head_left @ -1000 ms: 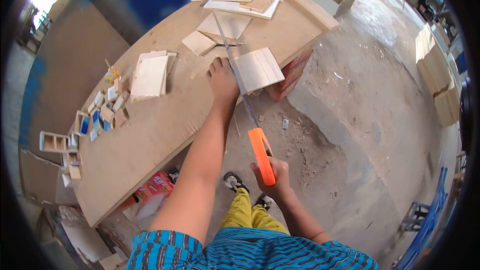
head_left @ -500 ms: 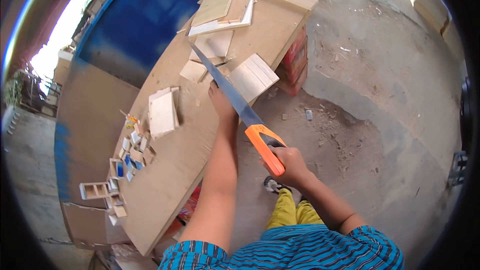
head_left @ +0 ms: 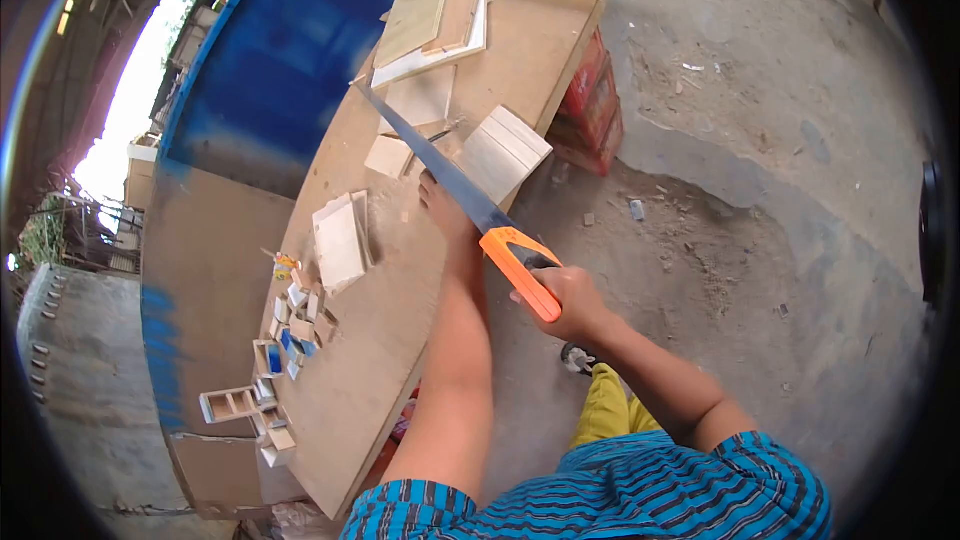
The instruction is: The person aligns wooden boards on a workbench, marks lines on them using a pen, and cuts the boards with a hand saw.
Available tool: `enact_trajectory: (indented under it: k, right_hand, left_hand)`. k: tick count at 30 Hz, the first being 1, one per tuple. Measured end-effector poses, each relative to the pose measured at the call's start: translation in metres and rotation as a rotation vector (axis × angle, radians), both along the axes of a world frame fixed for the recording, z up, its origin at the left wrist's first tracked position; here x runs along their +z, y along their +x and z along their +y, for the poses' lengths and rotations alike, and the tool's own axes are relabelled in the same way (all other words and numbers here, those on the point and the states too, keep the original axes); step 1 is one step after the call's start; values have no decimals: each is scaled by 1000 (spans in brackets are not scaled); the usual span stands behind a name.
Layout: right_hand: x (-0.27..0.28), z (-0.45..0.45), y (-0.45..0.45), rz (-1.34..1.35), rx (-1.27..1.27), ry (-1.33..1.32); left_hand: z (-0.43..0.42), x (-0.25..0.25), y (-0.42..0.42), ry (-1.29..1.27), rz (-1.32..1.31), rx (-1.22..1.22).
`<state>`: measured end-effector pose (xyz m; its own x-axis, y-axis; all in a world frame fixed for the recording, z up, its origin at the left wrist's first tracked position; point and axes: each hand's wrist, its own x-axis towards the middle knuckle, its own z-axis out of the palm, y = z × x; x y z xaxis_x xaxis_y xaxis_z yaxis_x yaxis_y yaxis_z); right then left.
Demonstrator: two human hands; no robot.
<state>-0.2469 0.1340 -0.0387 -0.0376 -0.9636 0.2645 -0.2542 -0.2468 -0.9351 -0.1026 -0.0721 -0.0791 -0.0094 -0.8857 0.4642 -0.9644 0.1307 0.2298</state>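
Note:
My right hand (head_left: 572,302) is closed around the orange handle of a handsaw (head_left: 445,168). Its long grey blade slants up and left across the workbench (head_left: 385,315). My left hand (head_left: 440,208) rests on the bench beside the blade, fingers extended, with part of the hand hidden under the saw. Just right of the blade, a pale wooden board with lines across it (head_left: 507,152) lies over the bench edge. A small wooden piece (head_left: 388,155) lies left of the blade, near my left fingertips. Whether the teeth touch any wood I cannot tell.
Stacked panels (head_left: 420,10) lie at the bench's far end. Thin boards (head_left: 340,245) and several small wooden blocks (head_left: 300,325) sit along its left side. Red crates (head_left: 590,110) stand beneath the bench. Debris (head_left: 690,230) is scattered on the floor to the right.
The view has turned slightly, so the bench's near end and the blocks appear farther right. My right hand and the saw handle have shifted slightly up and left in view.

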Motion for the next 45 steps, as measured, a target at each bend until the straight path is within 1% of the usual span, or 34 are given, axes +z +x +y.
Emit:
enact_trajectory:
  k: [1, 2, 3, 6, 7, 10, 12, 15, 16, 19, 21, 23, 25, 28, 31, 32, 33, 35, 36, 38, 39, 42, 45]
  right_hand:
    - [-14, 4, -1, 22, -8, -38]
    - [-22, 12, -7, -56, 45, 74]
    - [-41, 34, -14, 15, 59, 69]
    - [-88, 146, -31, 158, 82, 97]
    - [-78, 169, -42, 119, 52, 48]
    - [-47, 180, -59, 101, 27, 94]
    - [-23, 173, -66, 58, 40, 154]
    - [19, 169, -64, 50, 58, 219]
    - [29, 167, -62, 15, 42, 204]
    - [25, 168, -63, 48, 86, 241]
    - [49, 133, -58, -88, 26, 224]
    - [23, 82, -40, 62, 24, 184]
    - [14, 47, -12, 109, 5, 145]
    - [4, 53, -5, 40, -3, 156]
    - [24, 92, -26, 54, 49, 307]
    - [22, 104, -26, -45, 32, 240]
    - [21, 103, -25, -16, 29, 244]
    - [29, 94, -25, 41, 26, 258]
    - [31, 74, -20, -13, 11, 274]
    - [30, 22, -16, -89, -1, 277]
    - [31, 10, -14, -120, 3, 266]
    - [30, 20, -10, 4, -32, 182]
    - [36, 31, -18, 24, 39, 222]
  left_hand:
    - [6, 7, -6, 62, -30, 44]
    - [12, 21, -14, 123, -61, 86]
    - [14, 29, -18, 181, -99, 126]
    - [14, 31, -20, 186, -50, 156]
    - [10, 28, -19, 157, -33, 141]
    - [5, 13, -9, 102, -16, 95]
    - [2, 13, -10, 71, -13, 80]
    - [4, 18, -11, 110, 14, 58]
    - [6, 18, -10, 114, 6, 54]
    - [5, 18, -10, 115, -29, 45]
    - [4, 15, -8, 113, -76, 46]
    - [7, 13, -6, 79, -91, 27]
    - [6, 16, -9, 56, -90, 35]
    - [9, 19, -9, 102, -78, 68]
    - [11, 28, -15, 149, -70, 48]
    - [11, 29, -16, 155, -79, 44]
    - [10, 30, -16, 163, -87, 43]
    - [7, 23, -13, 100, -106, 26]
    - [6, 18, -10, 74, -117, 15]
    - [2, 16, -11, 111, -127, 50]
    - [2, 17, -9, 126, -138, 73]
    - [12, 18, -8, 153, -167, 139]
    - [32, 23, -11, 124, -86, 86]
